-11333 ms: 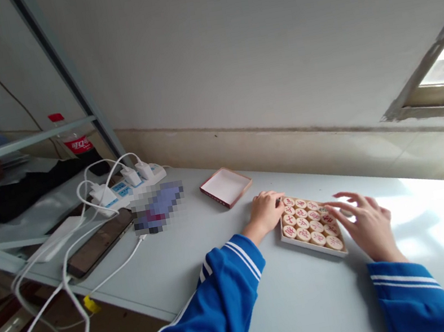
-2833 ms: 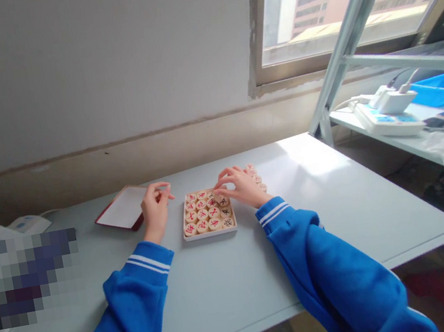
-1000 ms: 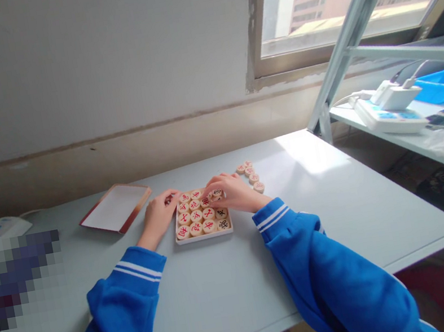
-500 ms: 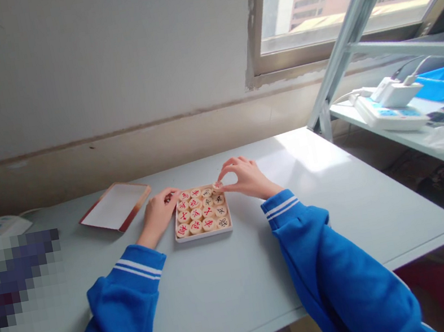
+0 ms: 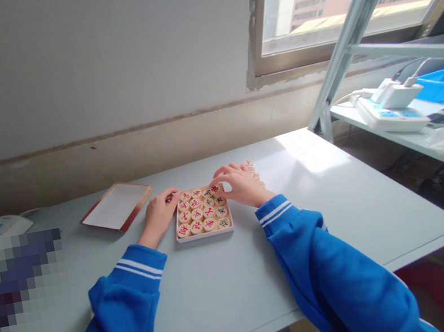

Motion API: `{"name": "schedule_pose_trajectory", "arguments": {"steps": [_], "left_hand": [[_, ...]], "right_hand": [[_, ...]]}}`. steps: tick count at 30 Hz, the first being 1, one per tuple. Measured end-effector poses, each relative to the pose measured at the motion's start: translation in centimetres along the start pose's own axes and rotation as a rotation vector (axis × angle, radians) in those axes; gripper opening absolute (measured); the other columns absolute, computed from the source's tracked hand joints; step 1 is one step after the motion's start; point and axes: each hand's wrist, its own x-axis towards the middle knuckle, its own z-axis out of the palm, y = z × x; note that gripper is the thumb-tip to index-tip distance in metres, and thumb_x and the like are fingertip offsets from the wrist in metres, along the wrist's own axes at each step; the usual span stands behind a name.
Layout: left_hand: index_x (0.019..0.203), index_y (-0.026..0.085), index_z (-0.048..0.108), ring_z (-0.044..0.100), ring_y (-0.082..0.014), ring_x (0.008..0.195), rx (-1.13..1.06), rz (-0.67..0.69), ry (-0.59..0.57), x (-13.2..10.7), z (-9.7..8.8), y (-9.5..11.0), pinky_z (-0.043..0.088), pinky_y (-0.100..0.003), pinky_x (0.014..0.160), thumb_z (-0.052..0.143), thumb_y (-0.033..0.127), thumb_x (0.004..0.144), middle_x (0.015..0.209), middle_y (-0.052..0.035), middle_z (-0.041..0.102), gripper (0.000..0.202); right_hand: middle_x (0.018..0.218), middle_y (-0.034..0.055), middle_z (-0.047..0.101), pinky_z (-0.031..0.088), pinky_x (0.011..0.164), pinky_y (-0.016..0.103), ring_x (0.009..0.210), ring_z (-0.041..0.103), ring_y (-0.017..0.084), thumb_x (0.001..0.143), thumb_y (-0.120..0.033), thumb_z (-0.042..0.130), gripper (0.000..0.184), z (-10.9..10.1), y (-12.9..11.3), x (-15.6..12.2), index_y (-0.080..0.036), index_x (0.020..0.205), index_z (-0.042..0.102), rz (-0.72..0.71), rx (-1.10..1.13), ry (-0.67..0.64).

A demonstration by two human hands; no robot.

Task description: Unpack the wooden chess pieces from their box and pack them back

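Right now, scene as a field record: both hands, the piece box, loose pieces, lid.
box: on the table, filled with round chess pieces
left hand: against the box's left edge, fingers curled at its far corner
right hand: fingers on the pieces at the box's far right corner; grip unclear
loose pieces: behind the right hand, mostly hidden
lid: left of the box, open side up

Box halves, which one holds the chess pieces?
The white-rimmed half at the right hand, full of round pieces; the red-edged half left of it is bare.
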Motion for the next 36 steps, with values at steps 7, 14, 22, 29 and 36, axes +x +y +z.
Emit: {"name": "schedule_pose_trajectory", "arguments": {"steps": [7, 14, 22, 29, 36], "left_hand": [[0.081, 0.017, 0.061, 0.060, -0.0198, 0.081, 0.002, 0.013, -0.004, 0.0, 0.0, 0.0, 0.044, -0.027, 0.073, 0.041, 0.041, 0.076, 0.086, -0.0062, 0.067, 0.032], [0.082, 0.018, 0.061, 0.060, -0.0198, 0.080, 0.002, 0.012, 0.003, 0.1, 0.1, -0.1, 0.043, -0.027, 0.073, 0.040, 0.042, 0.076, 0.086, -0.0061, 0.067, 0.033], [0.082, 0.018, 0.062, 0.060, -0.0203, 0.076, 0.048, 0.004, -0.003, -0.1, 0.0, 0.2, 0.042, -0.026, 0.065, 0.038, 0.042, 0.077, 0.081, -0.0060, 0.067, 0.034], [0.082, 0.018, 0.062, 0.060, -0.0206, 0.077, 0.030, 0.027, -0.003, -0.1, 0.0, 0.3, 0.043, -0.027, 0.067, 0.037, 0.040, 0.078, 0.081, -0.0065, 0.067, 0.034], [0.083, 0.018, 0.063, 0.060, -0.0207, 0.078, 0.006, 0.031, 0.004, -0.2, 0.0, 0.2, 0.044, -0.029, 0.070, 0.038, 0.039, 0.078, 0.083, -0.0073, 0.068, 0.033]], "right_hand": [[0.099, 0.0034, 0.056, 0.027, 0.076, 0.034, 0.092, 0.044, 0.020, 0.075, -0.037, 0.056, 0.018, -0.6, 0.6, -0.1, -0.026, 0.087, 0.063, 0.074, 0.001, 0.077], [0.097, 0.0044, 0.057, 0.028, 0.073, 0.033, 0.092, 0.045, 0.021, 0.073, -0.033, 0.057, 0.016, -1.7, 2.3, -0.7, -0.025, 0.086, 0.063, 0.216, -0.003, 0.012], [0.093, 0.0019, 0.063, 0.025, 0.070, 0.031, 0.090, 0.049, 0.019, 0.074, -0.027, 0.059, 0.013, -1.3, 2.2, -0.6, -0.024, 0.086, 0.062, 0.199, -0.033, -0.006], [0.090, 0.0009, 0.065, 0.024, 0.072, 0.031, 0.083, 0.052, 0.017, 0.073, -0.023, 0.061, 0.008, -1.2, 2.3, -0.5, -0.023, 0.080, 0.064, 0.105, -0.137, 0.046], [0.093, 0.0026, 0.065, 0.026, 0.073, 0.032, 0.087, 0.051, 0.019, 0.073, -0.030, 0.062, 0.017, -1.1, 1.8, -0.5, -0.026, 0.089, 0.066, 0.123, -0.161, -0.022]]}}
